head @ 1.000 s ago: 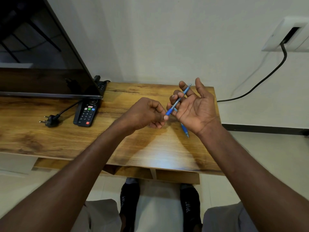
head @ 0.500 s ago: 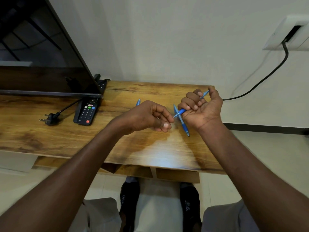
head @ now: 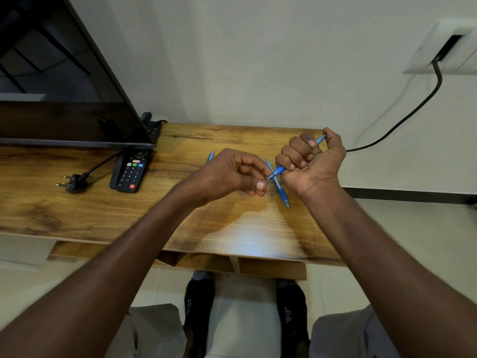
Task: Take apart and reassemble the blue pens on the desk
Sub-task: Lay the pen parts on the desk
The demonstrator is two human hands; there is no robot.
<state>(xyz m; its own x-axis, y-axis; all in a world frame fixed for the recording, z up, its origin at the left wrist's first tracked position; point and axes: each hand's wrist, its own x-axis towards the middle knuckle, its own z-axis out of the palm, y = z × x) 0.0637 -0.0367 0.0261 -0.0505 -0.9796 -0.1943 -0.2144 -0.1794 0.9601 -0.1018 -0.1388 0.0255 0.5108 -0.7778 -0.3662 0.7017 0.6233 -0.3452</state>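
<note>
Head cam: my right hand fists a pen, tip aimed down-left at my left hand, whose fingers pinch shut just beside it, grasping what I can't tell.

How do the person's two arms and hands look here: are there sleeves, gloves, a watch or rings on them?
Both arms are bare from the lower frame edge to the wrist: no sleeves show. The left hand and the right hand wear no gloves, and no watch, bracelet or ring shows on either wrist or on the visible fingers. The fingernails are short and unpainted.
</note>
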